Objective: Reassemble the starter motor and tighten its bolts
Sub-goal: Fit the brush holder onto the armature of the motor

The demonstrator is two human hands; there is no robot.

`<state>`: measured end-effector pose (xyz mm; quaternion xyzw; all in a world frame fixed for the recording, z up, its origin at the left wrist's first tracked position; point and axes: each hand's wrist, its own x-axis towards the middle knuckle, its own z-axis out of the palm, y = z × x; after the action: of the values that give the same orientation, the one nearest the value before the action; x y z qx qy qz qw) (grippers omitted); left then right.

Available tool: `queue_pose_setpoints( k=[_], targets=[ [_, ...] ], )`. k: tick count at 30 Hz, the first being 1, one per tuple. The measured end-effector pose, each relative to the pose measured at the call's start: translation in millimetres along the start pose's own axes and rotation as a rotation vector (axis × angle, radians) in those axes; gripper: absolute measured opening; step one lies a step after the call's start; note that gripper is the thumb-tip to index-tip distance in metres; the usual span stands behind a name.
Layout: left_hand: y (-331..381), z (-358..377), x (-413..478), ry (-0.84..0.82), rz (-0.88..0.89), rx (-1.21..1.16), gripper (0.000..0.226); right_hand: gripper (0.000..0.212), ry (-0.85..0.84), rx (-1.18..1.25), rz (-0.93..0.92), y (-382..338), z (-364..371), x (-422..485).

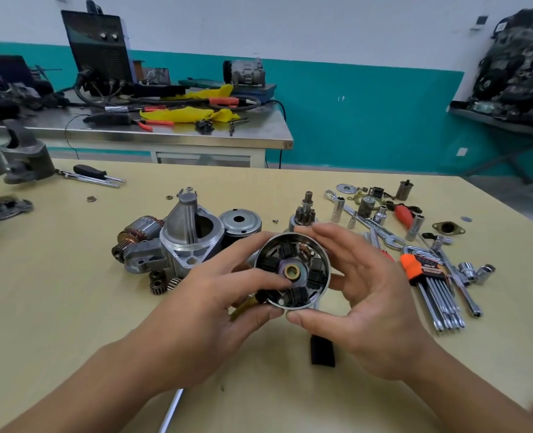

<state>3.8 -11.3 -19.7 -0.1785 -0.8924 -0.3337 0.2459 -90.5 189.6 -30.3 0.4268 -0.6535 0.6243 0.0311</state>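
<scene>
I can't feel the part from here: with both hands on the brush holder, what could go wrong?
1. The left hand and right hand grip the brush holder by its rim; a slip could drop it.
2. A left fingertip presses inside, near the black brushes, and might dislodge one.
3. The small gears lie loose near the left hand and could be knocked.
</scene>
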Motion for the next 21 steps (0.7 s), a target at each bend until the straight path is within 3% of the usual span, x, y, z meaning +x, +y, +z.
queue_pose_setpoints(
  k=[5,7,11,13,15,18,21],
  targets=[
    [2.1,-0.9,2.1,-0.001,0.041,0.063,0.027,0.084,0.012,0.045,0.029,1.3,2.6,-2.1],
    [3.6,-1.3,2.9,0.044,-0.015,-0.016,0.039,0.082,0.015,0.087,0.044,-1.0,3.6,-0.7],
    [10.0,-3.6,6.9,-0.009,-0.295,-0.749,0.089,0.082,0.046,0.166,0.051,-5.9,6.3,3.5],
    [15.8,-0.5,9.9,-0.015,-0.505,-1.005,0.078,0.084,0.045,0.192,0.049,-7.2,7.7,4.3],
    [22.7,1.4,13.6,-0.046,-0.64,-1.122,0.044,0.082,0.001,0.191,0.065,-9.5,9.5,5.6],
    [23.4,2.9,14.6,-0.009,-0.676,-1.062,0.025,0.069,-0.075,0.198,0.125,-11.5,7.4,9.9],
    [20.4,4.1,14.2,0.066,-0.648,-0.871,0.029,0.048,-0.01,0.21,0.188,-13.2,2.7,14.8]
  ],
)
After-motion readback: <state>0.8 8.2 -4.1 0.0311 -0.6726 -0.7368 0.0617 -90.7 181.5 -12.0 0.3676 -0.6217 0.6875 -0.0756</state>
